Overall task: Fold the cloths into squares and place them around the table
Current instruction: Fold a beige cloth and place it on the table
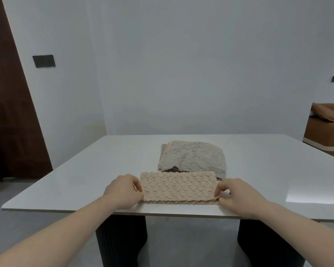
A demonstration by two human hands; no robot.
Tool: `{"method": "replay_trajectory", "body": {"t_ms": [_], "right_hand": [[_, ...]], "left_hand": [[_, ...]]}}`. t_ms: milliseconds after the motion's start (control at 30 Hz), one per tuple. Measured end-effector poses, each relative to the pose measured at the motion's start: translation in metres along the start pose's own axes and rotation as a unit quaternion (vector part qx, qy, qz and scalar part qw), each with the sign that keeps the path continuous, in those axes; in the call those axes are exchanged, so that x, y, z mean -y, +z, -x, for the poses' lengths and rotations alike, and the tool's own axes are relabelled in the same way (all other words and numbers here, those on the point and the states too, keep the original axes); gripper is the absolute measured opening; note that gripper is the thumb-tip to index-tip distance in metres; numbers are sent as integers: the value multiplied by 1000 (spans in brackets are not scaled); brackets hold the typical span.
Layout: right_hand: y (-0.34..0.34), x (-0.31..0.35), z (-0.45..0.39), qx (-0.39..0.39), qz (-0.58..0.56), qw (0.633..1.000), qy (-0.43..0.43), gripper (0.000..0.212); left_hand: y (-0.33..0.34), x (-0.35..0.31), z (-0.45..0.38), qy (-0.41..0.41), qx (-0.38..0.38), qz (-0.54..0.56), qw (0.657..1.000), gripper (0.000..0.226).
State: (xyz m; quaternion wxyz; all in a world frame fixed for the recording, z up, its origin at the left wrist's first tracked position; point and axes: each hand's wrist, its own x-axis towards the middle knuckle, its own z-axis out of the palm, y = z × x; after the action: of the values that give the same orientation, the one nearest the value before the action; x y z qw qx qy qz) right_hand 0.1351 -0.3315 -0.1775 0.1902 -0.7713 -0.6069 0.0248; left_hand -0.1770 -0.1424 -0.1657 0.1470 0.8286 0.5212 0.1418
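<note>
1. 2 hands grip a peach cloth [178, 186] near the front edge of the table [81, 170]: the left hand [123, 189] pinches its left end, the right hand [239, 195] its right end.
2. It lies folded into a long strip.
3. Just behind it sits a stack of cloths [193, 157], grey on top.

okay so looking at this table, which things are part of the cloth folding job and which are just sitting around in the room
Part of the job:
- peach cloth, folded into a strip, pinched at its ends by the left hand and right hand
- pile of cloths behind it, grey on top
- table

Just lying about:
- brown sofa
- dark door
- wall plate
</note>
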Motion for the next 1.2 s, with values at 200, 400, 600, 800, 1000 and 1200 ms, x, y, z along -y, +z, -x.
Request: {"method": "replay_trajectory", "body": {"t_ms": [200, 400, 600, 800, 1000, 1200], "right_hand": [[-1, 6, -6, -36, -40, 999, 8, 17], [15, 17, -33, -91, -56, 994, -6, 28], [46, 20, -46, -25, -3, 1000, 12, 70], [58, 12, -49, 45, 42, 997, 43, 72], [59, 11, -50, 49, 53, 996, 45, 72], [57, 14, -49, 48, 47, 996, 50, 74]], "left_hand": [[0, -16, 3, 42, -65, -8, 997, 18], [26, -49, -13, 140, -29, 10, 990, 46], [63, -72, -27, 138, 44, -40, 989, 69], [81, -63, -36, 126, 68, -111, 984, 81], [75, -57, -49, 115, 91, -121, 982, 91], [57, -21, -58, 56, 92, -108, 988, 89]]}}
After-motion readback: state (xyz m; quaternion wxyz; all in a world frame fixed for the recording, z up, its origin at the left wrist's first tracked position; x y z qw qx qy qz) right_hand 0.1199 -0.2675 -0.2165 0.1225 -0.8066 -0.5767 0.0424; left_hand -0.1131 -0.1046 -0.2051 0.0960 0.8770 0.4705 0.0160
